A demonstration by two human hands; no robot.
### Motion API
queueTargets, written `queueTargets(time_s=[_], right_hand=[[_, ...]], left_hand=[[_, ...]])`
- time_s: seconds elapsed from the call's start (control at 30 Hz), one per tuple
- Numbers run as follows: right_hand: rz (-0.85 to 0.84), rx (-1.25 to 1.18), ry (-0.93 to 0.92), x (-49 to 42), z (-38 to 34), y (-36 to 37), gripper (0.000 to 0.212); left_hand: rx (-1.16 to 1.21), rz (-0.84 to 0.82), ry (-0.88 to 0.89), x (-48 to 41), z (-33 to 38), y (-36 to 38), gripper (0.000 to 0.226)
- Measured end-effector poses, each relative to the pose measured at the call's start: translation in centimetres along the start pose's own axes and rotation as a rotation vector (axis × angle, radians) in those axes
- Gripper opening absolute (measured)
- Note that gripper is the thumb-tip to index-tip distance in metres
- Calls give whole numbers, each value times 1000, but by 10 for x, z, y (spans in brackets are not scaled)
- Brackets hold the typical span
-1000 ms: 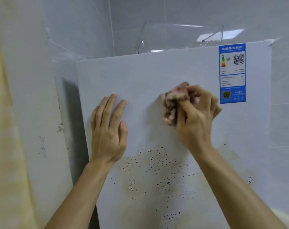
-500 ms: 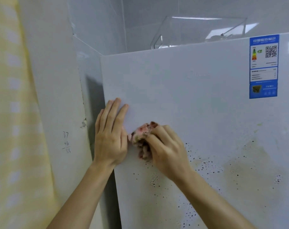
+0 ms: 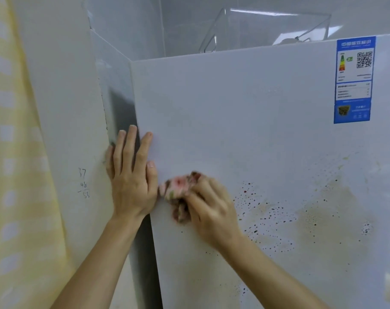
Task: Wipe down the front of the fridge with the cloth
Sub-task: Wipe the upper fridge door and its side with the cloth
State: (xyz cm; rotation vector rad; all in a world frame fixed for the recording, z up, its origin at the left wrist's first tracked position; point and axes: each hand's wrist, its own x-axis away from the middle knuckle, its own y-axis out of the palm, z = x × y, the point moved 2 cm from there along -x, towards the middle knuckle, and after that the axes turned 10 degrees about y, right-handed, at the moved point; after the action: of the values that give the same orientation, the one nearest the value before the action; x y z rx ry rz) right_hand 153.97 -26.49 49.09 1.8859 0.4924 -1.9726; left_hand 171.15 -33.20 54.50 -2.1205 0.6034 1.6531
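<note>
One fridge (image 3: 256, 130), one cloth (image 3: 178, 187), two hands and one blue label (image 3: 353, 80) are showing. The right hand (image 3: 211, 210) is gripping the bunched floral cloth against the fridge front near its left edge, having come down from beside the label. The left hand (image 3: 131, 181) is lying flat, fingers straight, now across that edge. Dark specks (image 3: 267, 215) are dotting the fridge's lower right. A white wall (image 3: 62, 130) and a yellow curtain (image 3: 6, 152) are standing left of it.

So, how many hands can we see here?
2. The left hand lies flat, fingers straight, at the left edge of the fridge front; the right hand, just beside it, grips the bunched cloth against that front.
</note>
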Motion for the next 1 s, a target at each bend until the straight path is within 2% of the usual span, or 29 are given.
queueTargets(time_s=[0.1,0.23,0.37,0.47,0.57,0.67,0.77,0.87,1.0], right_hand=[[-209,11,-168,44,1,-1,10],[-282,6,-239,28,5,-9,19],[-91,10,-57,-29,10,-8,5],[80,86,93,-60,5,3,10],[141,79,181,-54,-10,14,9],[55,71,111,-11,-26,22,9],[-152,33,-45,58,-38,27,8],[-327,66,-130,118,-41,24,19],[-380,87,-162,105,-40,17,20]], left_hand=[[-11,1,-18,5,-2,-1,56],[-18,-8,-29,8,-4,-5,56],[40,-22,-32,13,-9,-11,63],[47,-48,-10,16,-14,-15,69],[6,-68,-20,25,-23,-18,67],[22,-87,-37,38,-30,-20,64],[56,-92,-43,47,-32,-22,66],[69,-103,-53,53,-32,-24,64],[64,-114,-63,61,-29,-23,64]])
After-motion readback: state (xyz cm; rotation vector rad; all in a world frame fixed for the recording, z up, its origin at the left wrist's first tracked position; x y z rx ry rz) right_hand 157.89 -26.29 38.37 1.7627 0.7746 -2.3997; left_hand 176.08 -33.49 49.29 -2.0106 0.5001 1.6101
